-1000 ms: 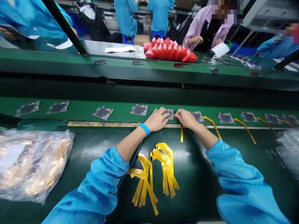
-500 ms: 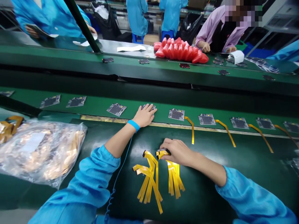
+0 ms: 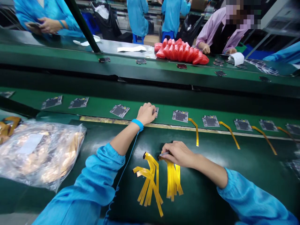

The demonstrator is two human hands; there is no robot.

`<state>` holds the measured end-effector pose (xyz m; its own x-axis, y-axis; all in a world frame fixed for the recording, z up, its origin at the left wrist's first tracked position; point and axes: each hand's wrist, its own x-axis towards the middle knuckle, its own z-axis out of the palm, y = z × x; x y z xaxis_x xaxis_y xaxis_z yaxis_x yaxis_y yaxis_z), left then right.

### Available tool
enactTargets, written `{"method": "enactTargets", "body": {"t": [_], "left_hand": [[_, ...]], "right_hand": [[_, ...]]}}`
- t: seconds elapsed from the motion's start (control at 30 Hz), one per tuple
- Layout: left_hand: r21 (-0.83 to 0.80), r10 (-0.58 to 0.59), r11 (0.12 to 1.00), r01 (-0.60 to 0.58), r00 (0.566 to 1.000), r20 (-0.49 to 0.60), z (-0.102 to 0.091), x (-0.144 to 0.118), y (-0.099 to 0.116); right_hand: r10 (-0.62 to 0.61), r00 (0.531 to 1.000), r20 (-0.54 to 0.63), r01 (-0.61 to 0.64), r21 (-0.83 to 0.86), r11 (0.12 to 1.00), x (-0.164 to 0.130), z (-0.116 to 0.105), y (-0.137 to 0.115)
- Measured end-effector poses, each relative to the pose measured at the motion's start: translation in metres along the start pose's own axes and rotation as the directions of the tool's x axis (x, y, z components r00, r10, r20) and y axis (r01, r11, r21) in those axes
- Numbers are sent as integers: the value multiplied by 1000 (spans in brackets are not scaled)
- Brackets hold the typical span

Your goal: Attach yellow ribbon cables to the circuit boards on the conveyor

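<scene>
Pinched between the thumb and fingers of the right hand (image 3: 179,153) was the top end of a yellow ribbon cable, one of a small bunch (image 3: 173,179) lying flat on the dark green mat (image 3: 234,159) just under that hand. A second bunch of yellow ribbon cables (image 3: 148,181) lay fanned out just to its left, not touched by either hand.

Farther off, the left hand (image 3: 146,113) was curled down over a small circuit board (image 3: 156,111) on the green belt (image 3: 98,107), fingers closed upon it so that only the board's right edge showed. A blue wrist strap (image 3: 137,124) sat on that wrist, its cord trailing back along the sleeve.

More boards lay in a row along the belt: bare ones to the left (image 3: 119,110), and to the right boards with yellow cables already attached (image 3: 180,116), their tails hanging toward the near edge. On the near left sat a clear plastic bag (image 3: 39,150) full of gold-coloured parts. Across the far belt lay a heap of red packets (image 3: 181,51), with other people in blue and purple coats working behind it.
</scene>
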<state>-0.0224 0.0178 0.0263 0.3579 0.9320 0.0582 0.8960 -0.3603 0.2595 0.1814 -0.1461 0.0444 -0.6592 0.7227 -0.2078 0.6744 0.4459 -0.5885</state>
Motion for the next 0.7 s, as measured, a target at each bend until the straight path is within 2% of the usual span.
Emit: {"method": "enactTargets", "body": {"t": [0.13, 0.27, 0.5, 0.6, 0.7], "left_hand": [[6, -35, 999, 35, 999, 33, 6, 10, 11], [18, -43, 999, 42, 998, 43, 9, 16, 20], [35, -42, 999, 39, 995, 93, 5, 19, 31], [-4, -17, 1000, 17, 994, 103, 2, 18, 27], [-56, 61, 997, -57, 995, 82, 0, 13, 19]], "right_hand": [[-97, 995, 3, 97, -58, 994, -2, 2, 5], [-164, 986, -28, 163, -14, 986, -7, 1, 11], [-140, 985, -103, 152, 125, 980, -16, 2, 12], [-124, 986, -114, 149, 246, 958, -15, 0, 10], [-69, 990, -127, 110, 353, 929, -12, -4, 9]]}}
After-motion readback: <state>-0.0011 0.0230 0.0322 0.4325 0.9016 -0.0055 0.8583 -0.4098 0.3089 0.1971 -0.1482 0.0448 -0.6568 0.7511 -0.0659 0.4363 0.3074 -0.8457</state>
